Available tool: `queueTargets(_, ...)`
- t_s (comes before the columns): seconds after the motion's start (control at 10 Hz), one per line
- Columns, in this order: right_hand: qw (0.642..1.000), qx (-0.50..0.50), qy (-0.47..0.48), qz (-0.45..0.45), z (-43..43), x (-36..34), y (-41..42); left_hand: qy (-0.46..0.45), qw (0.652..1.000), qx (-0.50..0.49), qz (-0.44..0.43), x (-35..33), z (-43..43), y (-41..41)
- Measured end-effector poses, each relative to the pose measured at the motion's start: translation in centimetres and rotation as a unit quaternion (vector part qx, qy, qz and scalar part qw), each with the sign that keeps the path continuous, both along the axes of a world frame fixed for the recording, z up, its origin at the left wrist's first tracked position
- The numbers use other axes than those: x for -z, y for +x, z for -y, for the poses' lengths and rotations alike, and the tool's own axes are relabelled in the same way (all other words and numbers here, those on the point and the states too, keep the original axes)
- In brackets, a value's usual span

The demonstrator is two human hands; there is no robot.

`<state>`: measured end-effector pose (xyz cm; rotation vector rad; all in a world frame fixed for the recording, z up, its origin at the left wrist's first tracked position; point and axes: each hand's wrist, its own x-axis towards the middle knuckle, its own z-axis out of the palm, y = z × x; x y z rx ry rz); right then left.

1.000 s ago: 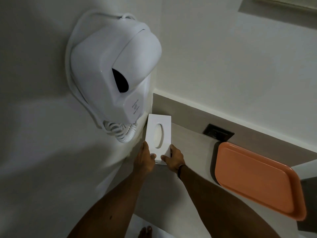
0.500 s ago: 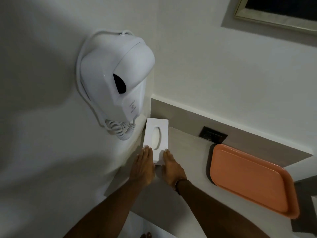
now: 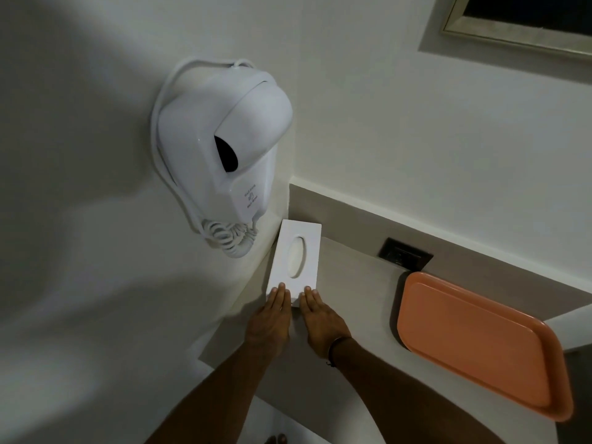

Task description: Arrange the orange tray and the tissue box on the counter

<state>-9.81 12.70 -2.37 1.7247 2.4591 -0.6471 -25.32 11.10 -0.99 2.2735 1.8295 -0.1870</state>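
A white tissue box [image 3: 296, 256] with an oval slot lies flat in the counter's far left corner, against the left wall. My left hand [image 3: 270, 318] and my right hand [image 3: 320, 320] lie flat side by side at its near end, fingers straight, fingertips resting on the box's near edge. Neither hand grips it. The orange tray [image 3: 480, 344] lies flat on the grey counter [image 3: 355, 293] to the right, apart from both hands.
A white wall-mounted hair dryer [image 3: 224, 155] with a coiled cord hangs on the left wall just above the box. A dark socket [image 3: 405, 256] sits in the backsplash behind the tray. A framed picture [image 3: 519, 20] hangs at the upper right. The counter's front edge is near my forearms.
My hands let go of the box's near corners and flattened out, fingertips on its near end. The box now lies further back in the corner.
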Motion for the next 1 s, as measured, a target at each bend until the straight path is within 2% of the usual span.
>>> queueTargets(0.1,1.0,-0.011,-0.013,-0.025,-0.6,-0.2,-0.8,0.07,0.997,0.02,0.005,-0.3,-0.7,-1.5)
queueTargets(0.3,0.998,-0.026,-0.002,-0.049,-1.6,-0.1,-2.9,0.025,0.998,0.048,-0.025,0.2,-3.2,-4.9)
queueTargets(0.6,0.999,-0.007,-0.001,-0.042,-2.7,0.6,-5.6,0.007,0.999,0.048,-0.02,0.4,-5.0,-6.7)
queueTargets(0.8,0.999,-0.007,0.014,-0.028,-2.6,0.5,-5.7,0.024,0.998,0.057,-0.017,0.6,-5.1,-7.1)
queueTargets(1.0,0.994,-0.003,0.059,-0.09,-0.6,-1.8,-3.3,0.058,0.997,0.053,0.004,0.4,-4.0,-6.1)
